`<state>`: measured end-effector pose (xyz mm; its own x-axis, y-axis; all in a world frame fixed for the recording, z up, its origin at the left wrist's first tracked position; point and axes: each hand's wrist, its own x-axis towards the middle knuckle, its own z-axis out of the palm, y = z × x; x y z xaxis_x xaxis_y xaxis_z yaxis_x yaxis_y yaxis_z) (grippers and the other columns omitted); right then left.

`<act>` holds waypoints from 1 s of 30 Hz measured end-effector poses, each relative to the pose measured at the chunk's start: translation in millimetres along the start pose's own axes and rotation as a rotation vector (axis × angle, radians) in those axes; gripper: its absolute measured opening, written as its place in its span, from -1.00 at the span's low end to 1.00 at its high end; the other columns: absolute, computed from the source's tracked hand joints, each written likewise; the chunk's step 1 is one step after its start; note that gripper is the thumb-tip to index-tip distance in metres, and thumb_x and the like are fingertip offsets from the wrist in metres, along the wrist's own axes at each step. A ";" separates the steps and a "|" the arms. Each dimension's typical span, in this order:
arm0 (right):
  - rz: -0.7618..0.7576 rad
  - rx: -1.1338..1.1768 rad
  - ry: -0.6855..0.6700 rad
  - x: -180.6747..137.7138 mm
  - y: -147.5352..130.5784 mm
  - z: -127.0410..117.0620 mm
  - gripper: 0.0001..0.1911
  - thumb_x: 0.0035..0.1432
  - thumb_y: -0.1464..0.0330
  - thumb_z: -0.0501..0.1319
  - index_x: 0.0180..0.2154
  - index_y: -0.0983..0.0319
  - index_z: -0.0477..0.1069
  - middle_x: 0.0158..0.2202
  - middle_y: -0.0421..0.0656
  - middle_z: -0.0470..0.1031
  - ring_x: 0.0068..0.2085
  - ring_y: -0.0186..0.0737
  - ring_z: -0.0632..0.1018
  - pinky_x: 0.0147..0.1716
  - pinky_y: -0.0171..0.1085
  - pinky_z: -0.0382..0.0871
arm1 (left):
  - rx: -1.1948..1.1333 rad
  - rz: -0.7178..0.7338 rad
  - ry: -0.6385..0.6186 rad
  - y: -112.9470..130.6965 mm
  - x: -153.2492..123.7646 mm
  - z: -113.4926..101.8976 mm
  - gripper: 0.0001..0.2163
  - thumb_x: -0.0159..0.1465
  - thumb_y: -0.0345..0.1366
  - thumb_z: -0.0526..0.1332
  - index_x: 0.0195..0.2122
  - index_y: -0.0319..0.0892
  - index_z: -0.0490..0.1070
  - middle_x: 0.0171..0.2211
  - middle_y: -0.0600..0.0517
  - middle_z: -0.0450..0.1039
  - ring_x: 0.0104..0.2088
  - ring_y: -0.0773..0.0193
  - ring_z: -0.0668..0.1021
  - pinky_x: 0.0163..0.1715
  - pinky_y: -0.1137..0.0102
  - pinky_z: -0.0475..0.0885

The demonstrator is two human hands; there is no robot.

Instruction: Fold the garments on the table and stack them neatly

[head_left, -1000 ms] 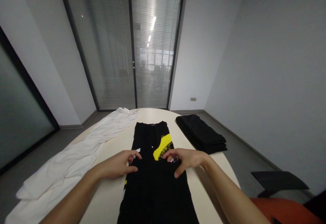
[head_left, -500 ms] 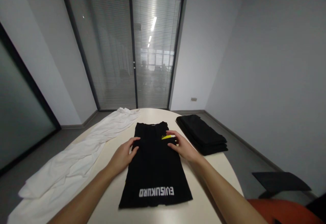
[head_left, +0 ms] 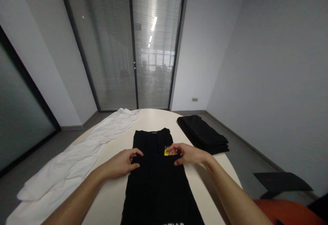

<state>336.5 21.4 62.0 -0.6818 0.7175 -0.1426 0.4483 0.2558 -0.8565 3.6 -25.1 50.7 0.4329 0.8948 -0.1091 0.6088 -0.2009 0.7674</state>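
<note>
A black garment (head_left: 157, 184) with a yellow print lies lengthwise on the round cream table (head_left: 112, 197) in front of me. A folded layer covers its near part, with the fold's edge running across between my hands. My left hand (head_left: 122, 163) pinches the left end of that edge, fingers closed on the cloth. My right hand (head_left: 188, 154) grips the right end beside the small visible patch of yellow print (head_left: 167, 151). The collar end (head_left: 153, 135) lies flat beyond my hands.
A long white cloth (head_left: 74, 156) is draped along the table's left side. A stack of folded black garments (head_left: 203, 134) sits at the far right of the table. A red and black chair (head_left: 287, 204) stands at the lower right. Blinds cover glass doors behind.
Half a second ago my hands lay flat farther up with the folded hem and white lettering on top; now the garment has slid toward me and my hands pinch the fold edge nearer me.
</note>
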 end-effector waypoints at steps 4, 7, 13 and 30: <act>0.070 0.080 -0.139 -9.3 -5.2 2.0 -0.49 -0.07 0.37 0.43 -0.02 0.23 0.49 -0.09 -0.12 0.54 -0.14 -0.24 0.53 -0.14 -0.26 0.39 | -0.085 -0.007 -0.203 12.0 -9.7 -3.0 -0.62 0.13 -0.26 0.26 0.00 -0.12 0.44 -0.41 0.11 0.40 -0.46 0.32 0.41 -0.49 0.49 0.21; 0.060 0.170 -0.132 -9.1 -4.0 2.7 -0.59 -0.04 0.37 0.41 -0.09 0.26 0.50 -0.17 -0.12 0.54 -0.20 -0.26 0.54 -0.23 -0.29 0.40 | -0.039 0.010 -0.159 16.1 -10.0 -5.3 -0.63 0.15 -0.25 0.25 0.00 -0.13 0.46 -0.52 0.15 0.32 -0.52 0.34 0.37 -0.53 0.49 0.19; -0.227 0.139 0.435 4.9 -3.8 0.7 -0.68 0.20 0.27 0.27 -0.02 0.20 0.41 -0.04 -0.08 0.50 -0.11 -0.25 0.52 -0.08 -0.23 0.39 | -0.106 0.196 0.465 1.4 11.5 -1.1 -0.66 0.29 -0.13 0.17 0.05 -0.10 0.42 -0.18 0.00 0.52 -0.14 0.19 0.55 -0.06 0.31 0.42; 0.183 -0.295 0.287 10.2 19.0 4.6 -0.72 0.05 0.34 0.32 -0.14 0.25 0.50 -0.39 -0.17 0.48 -0.37 -0.25 0.45 -0.37 -0.30 0.29 | 0.000 0.058 0.348 -32.5 24.7 18.2 -0.47 0.18 -0.24 0.22 0.21 -0.09 0.28 -0.14 -0.01 0.49 -0.33 0.27 0.51 -0.22 0.33 0.41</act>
<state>335.4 30.5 42.0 -0.4066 0.9082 -0.0990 0.7206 0.2522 -0.6459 6.7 -3.8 11.5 0.2148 0.9640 0.1565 0.5896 -0.2558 0.7661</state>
